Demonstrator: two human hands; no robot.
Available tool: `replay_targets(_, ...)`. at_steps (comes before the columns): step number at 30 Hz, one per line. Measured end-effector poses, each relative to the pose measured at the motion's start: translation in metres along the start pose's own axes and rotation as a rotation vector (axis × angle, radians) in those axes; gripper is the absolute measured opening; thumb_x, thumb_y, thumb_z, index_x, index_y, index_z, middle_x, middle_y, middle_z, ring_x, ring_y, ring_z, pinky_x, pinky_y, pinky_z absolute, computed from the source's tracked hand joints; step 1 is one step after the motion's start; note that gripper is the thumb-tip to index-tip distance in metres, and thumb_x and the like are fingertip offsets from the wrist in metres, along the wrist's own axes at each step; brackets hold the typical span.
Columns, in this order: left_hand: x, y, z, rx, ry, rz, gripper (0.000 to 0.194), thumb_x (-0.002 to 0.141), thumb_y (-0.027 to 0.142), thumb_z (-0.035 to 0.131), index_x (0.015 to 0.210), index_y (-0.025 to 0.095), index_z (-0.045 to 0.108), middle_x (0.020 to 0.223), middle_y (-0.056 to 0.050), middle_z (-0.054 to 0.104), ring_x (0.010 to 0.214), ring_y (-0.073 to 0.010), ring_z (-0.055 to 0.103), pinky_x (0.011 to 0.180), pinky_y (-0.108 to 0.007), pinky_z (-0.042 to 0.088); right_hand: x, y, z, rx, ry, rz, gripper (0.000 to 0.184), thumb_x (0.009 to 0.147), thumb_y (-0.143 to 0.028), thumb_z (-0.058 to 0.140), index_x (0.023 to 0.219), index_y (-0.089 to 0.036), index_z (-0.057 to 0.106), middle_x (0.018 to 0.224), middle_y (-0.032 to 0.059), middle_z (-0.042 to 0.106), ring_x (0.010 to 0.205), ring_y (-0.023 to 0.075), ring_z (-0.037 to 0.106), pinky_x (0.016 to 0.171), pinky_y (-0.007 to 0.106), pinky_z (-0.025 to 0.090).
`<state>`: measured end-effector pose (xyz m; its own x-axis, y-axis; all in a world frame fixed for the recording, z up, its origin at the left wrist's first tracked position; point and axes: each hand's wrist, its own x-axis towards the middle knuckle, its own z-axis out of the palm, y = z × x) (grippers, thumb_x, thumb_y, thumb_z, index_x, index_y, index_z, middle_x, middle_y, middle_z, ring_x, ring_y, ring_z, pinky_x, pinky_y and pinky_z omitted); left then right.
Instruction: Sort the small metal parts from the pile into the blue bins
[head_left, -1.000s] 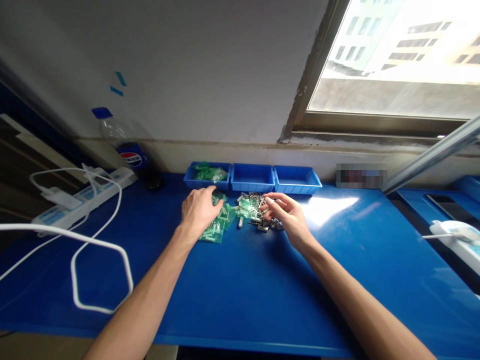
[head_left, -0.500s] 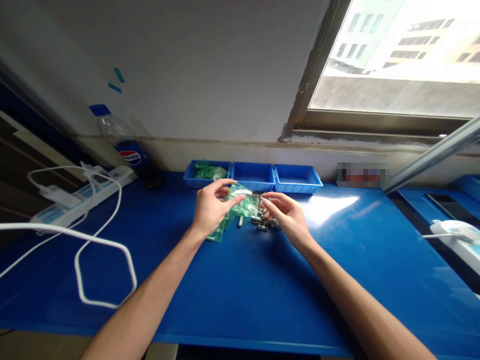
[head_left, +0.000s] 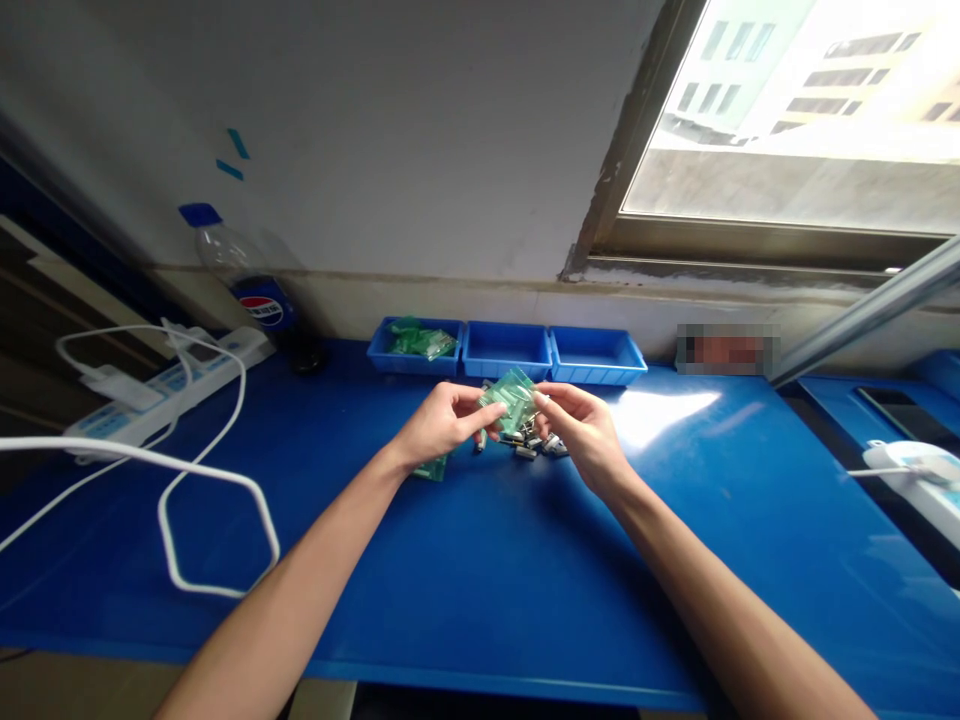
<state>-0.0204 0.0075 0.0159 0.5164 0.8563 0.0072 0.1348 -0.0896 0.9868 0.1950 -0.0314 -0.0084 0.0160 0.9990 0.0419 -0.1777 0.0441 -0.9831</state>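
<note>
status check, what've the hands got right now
Left hand and right hand both pinch one green bag, raised above the blue table. Small metal parts piled just beneath. Nothing between the hands.

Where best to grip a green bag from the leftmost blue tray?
Probably from above, pinching a top edge. The green bags lie heaped and crumpled above the leftmost blue tray's low walls, so edges stick up; side approach meets the walls and the middle tray alongside.
</note>
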Motion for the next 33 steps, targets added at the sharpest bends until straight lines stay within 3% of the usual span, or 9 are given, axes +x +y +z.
replay_targets(2,0.003,-0.001,-0.002,-0.047,0.072,-0.016,0.038,0.085,0.052,0.079,0.079,0.015,0.079,0.074,-0.008,0.077,0.064,-0.0191,0.070,0.057,-0.027,0.052,0.000,0.000,0.001,0.055,0.020,0.021,0.040,0.081,-0.050,0.086,0.108,-0.021,0.077,0.081,0.0025,0.076,0.064,0.0147,0.064,0.064,0.030,0.052)
replay_targets(7,0.013,-0.010,-0.016,-0.356,0.471,-0.080,0.043,0.080,0.055,0.085,0.086,0.013,0.078,0.090,-0.011,0.080,0.077,-0.0170,0.075,0.060,-0.021,0.053,0.001,-0.001,0.002,0.081,0.046,0.032,0.038,0.081,-0.050,0.086,0.102,-0.021,0.075,0.086,0.0042,0.077,0.063,0.0135,0.064,0.064,0.029,0.052)
replay_targets(11,0.016,-0.013,-0.025,-0.504,0.573,-0.077,0.050,0.084,0.057,0.080,0.111,0.016,0.078,0.105,-0.011,0.081,0.090,-0.0162,0.077,0.069,-0.020,0.056,0.000,-0.001,0.002,0.074,0.033,0.035,0.037,0.083,-0.051,0.084,0.102,-0.021,0.076,0.085,0.0044,0.077,0.063,0.0140,0.064,0.065,0.030,0.052)
replay_targets(13,0.014,-0.015,-0.024,-0.373,0.583,-0.066,0.051,0.084,0.059,0.079,0.108,0.014,0.079,0.100,-0.012,0.081,0.089,-0.0188,0.077,0.069,-0.023,0.057,0.000,-0.001,0.002,0.063,0.036,0.039,0.037,0.083,-0.052,0.083,0.103,-0.021,0.076,0.086,0.0046,0.078,0.064,0.0143,0.064,0.065,0.030,0.052)
replay_targets(17,0.008,-0.017,-0.018,0.114,0.546,0.035,0.040,0.093,0.053,0.069,0.100,0.014,0.081,0.095,-0.012,0.080,0.086,-0.0246,0.076,0.071,-0.030,0.058,0.001,-0.002,0.001,0.066,0.041,0.038,0.036,0.084,-0.052,0.082,0.102,-0.021,0.076,0.085,0.0048,0.078,0.063,0.0140,0.063,0.065,0.029,0.051)
replay_targets(20,0.005,-0.016,-0.014,0.549,0.512,0.177,0.034,0.098,0.042,0.062,0.115,0.019,0.080,0.117,-0.011,0.078,0.104,-0.0277,0.073,0.092,-0.038,0.058,0.001,-0.002,0.001,0.059,0.043,0.039,0.036,0.084,-0.053,0.082,0.101,-0.022,0.076,0.085,0.0046,0.078,0.064,0.0144,0.063,0.065,0.030,0.051)
replay_targets(24,0.013,-0.011,-0.013,1.015,0.472,0.299,0.044,0.102,0.038,0.054,0.138,0.019,0.070,0.148,-0.012,0.064,0.143,-0.0357,0.047,0.121,-0.052,0.039,0.001,-0.002,0.002,0.045,0.042,0.037,0.037,0.084,-0.054,0.081,0.101,-0.022,0.076,0.085,0.0045,0.078,0.064,0.0146,0.063,0.065,0.030,0.051)
replay_targets(27,0.023,-0.009,-0.015,1.149,0.426,0.265,0.053,0.103,0.043,0.052,0.149,0.018,0.061,0.155,-0.014,0.058,0.154,-0.0381,0.031,0.123,-0.058,0.031,0.002,-0.001,0.002,0.043,0.037,0.034,0.036,0.085,-0.053,0.080,0.101,-0.021,0.076,0.085,0.0043,0.078,0.064,0.0142,0.063,0.066,0.029,0.050)
replay_targets(33,0.028,-0.011,-0.033,1.182,0.511,0.134,0.050,0.105,0.050,0.044,0.130,0.018,0.073,0.138,-0.017,0.070,0.152,-0.0398,0.037,0.121,-0.061,0.033,0.002,0.001,0.002,0.023,0.036,0.010,0.035,0.087,-0.053,0.079,0.101,-0.022,0.077,0.085,0.0042,0.078,0.064,0.0146,0.063,0.065,0.029,0.050)
